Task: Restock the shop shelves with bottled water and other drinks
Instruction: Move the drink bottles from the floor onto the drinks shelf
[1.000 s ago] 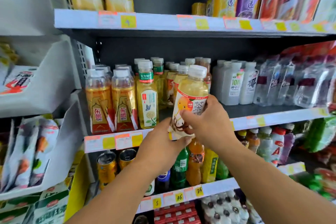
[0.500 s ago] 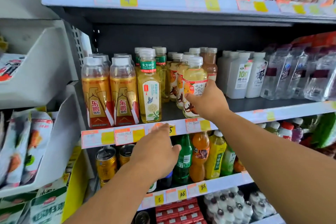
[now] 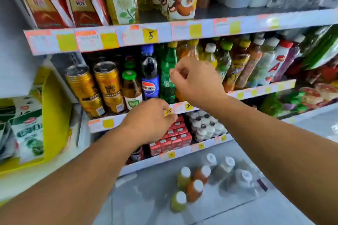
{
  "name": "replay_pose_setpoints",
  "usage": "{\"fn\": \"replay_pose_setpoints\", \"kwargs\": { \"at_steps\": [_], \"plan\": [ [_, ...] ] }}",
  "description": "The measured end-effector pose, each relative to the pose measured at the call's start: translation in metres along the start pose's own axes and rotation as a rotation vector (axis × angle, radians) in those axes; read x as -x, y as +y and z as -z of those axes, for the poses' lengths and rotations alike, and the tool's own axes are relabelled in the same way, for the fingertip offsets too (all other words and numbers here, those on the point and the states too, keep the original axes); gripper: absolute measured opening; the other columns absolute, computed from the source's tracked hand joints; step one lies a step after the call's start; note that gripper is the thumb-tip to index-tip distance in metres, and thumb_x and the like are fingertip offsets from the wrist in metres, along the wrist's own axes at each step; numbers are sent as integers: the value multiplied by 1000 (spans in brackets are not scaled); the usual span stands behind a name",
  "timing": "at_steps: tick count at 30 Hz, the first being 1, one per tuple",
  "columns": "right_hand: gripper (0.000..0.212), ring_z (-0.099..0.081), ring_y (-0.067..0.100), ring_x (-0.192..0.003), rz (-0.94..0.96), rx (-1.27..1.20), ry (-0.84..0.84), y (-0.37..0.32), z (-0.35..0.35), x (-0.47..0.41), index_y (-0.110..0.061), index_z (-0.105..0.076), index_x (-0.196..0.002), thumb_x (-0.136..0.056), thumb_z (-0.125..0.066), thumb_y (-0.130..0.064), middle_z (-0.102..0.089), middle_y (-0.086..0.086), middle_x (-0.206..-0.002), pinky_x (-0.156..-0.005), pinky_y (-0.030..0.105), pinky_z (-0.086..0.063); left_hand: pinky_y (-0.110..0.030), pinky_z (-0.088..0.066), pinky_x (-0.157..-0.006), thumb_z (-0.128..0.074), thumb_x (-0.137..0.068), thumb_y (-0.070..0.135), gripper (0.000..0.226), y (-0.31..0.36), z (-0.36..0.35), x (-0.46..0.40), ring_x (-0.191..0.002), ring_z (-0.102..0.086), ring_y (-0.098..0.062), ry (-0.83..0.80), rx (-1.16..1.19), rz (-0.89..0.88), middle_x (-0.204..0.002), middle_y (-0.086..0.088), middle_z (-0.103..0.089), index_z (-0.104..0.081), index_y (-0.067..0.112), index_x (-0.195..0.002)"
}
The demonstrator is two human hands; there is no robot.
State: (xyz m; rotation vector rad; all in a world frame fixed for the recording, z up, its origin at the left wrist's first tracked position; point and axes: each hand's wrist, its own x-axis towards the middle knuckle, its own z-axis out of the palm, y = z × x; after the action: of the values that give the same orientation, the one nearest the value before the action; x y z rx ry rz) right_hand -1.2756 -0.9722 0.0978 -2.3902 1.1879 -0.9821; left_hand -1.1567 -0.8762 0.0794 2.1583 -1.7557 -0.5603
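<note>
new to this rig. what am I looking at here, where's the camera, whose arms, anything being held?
There is no robot here: a person is restocking shop shelves, and the one wide-angle camera sits on their head, looking forward and down. The two bare arms are theirs. The left hand is by the price strip of the middle shelf, fingers hidden from view. The right hand is loosely curled in front of a green bottle, beside a Pepsi bottle and gold cans. Neither hand visibly holds anything. On the floor below stand small white-capped bottles, apparently stock waiting to be shelved.
</note>
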Motion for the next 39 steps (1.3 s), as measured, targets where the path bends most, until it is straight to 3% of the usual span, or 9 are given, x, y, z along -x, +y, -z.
{"fn": "replay_pose_setpoints", "kwargs": {
  "at_steps": [3,7,11,16,21,27,30,34,39],
  "plan": [
    [23,-64,29,-90,-38,135,-452,47,-52,59,-20,-67,-89,-94,-55,-39,-70,1,-91,-70,36,-49,-31,-43,-61,-61,-90,46,36,-24,-52,5,-76,-57,-26,-385,-106,80,-73,-4,-59,-60,14,-73],
    [21,-65,32,-103,-188,213,-888,101,-120,145,-24,-68,-93,-89,-54,-40,-71,6,-107,-81,35,-51,-32,-36,-56,-61,-89,49,44,-51,-111,15,-67,-51,-24,-542,-161,116,-72,-7,-52,-50,14,-65],
    [38,-58,27,-120,-206,307,-1118,125,-165,207,-30,-58,-129,-93,-56,-42,-60,2,-131,-92,36,-45,-31,-28,-55,-60,-92,42,43,-71,-153,19,-63,-41,-22,-611,-126,174,-71,-6,-43,-46,12,-65],
    [49,-53,30,-126,-147,444,-1264,142,-204,247,-20,-43,-144,-97,-56,-31,-50,8,-141,-97,42,-45,-33,-47,-74,-61,-92,43,35,-91,-195,23,-81,-58,-28,-656,-88,203,-91,-14,-60,-57,10,-80],
    [47,-58,34,-114,-205,380,-1172,149,-215,254,-17,-46,-141,-95,-57,-21,-51,13,-134,-85,41,-49,-34,-45,-73,-63,-90,43,37,-105,-214,28,-84,-60,-30,-668,-56,257,-99,-20,-66,-62,6,-83],
    [39,-58,26,-95,-382,113,-991,138,-183,217,-25,-53,-121,-85,-69,-27,-56,1,-99,-64,27,-41,-45,-50,-94,-65,-90,38,36,-106,-201,29,-105,-62,-29,-618,19,291,-118,-13,-66,-65,9,-111],
    [43,-57,18,-87,-369,-58,-890,117,-145,176,-24,-55,-114,-79,-80,-28,-61,-3,-100,-62,29,-42,-42,-47,-101,-68,-90,31,48,-98,-182,27,-116,-58,-26,-578,47,278,-132,-6,-59,-54,11,-131],
    [44,-59,10,-72,-301,-213,-712,78,-79,119,-22,-56,-110,-77,-84,-31,-62,-6,-91,-58,29,-46,-46,-53,-92,-76,-76,21,42,-80,-138,26,-101,-66,-21,-458,143,214,-113,4,-69,-60,34,-112],
    [49,-63,12,-63,-254,-385,-429,32,-1,61,-22,-57,-111,-75,-87,-35,-68,1,-91,-55,33,-53,-33,-54,-75,-82,-72,14,46,-43,-64,25,-89,-65,-11,-272,247,128,-97,11,-68,-53,35,-100]
  ]
}}
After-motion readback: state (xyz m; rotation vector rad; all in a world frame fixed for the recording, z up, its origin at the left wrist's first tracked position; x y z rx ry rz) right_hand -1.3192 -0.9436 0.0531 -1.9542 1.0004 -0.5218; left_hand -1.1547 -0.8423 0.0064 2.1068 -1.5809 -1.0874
